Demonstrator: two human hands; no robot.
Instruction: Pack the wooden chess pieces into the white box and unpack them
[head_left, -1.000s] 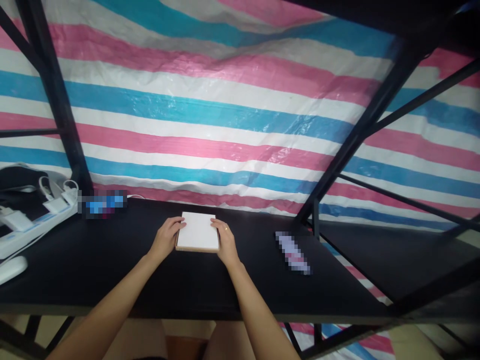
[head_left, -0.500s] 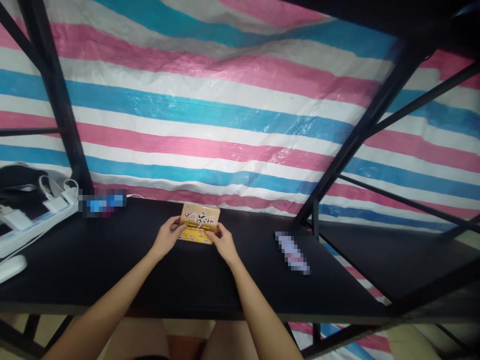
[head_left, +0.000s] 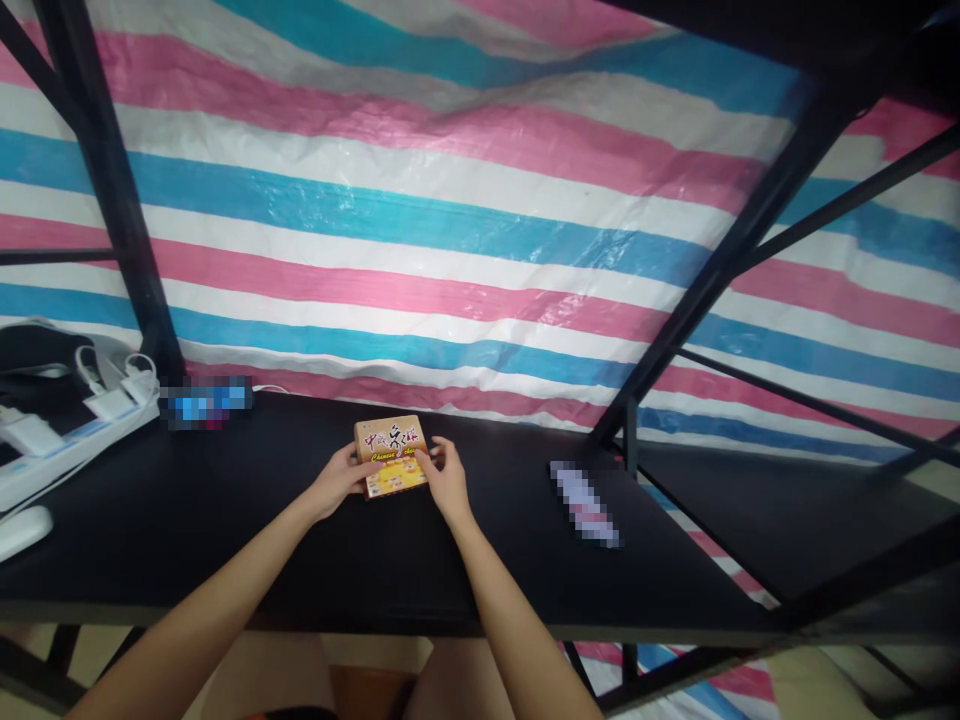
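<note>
While the near stretch of the black desk (head_left: 375, 575) shows only bare surface between the two forearms, the hands meet over its middle at a boxed Chinese chess set (head_left: 396, 477), printed face up and slightly turned. The left hand (head_left: 337, 485) holds the box's left side, thumb across the cover. The right hand (head_left: 448, 482) sets its thumb on the right edge, with fingers partly spread and raised; whether any grip underneath cannot be told, nor whether the box touches the desk. With hold so uneven, a loosened left grip could let the box tip or slip. Farther off, a pixelated object (head_left: 585, 505) lies well apart to the right, beyond likely collision; a striped sheet (head_left: 420, 235) hangs behind.
</note>
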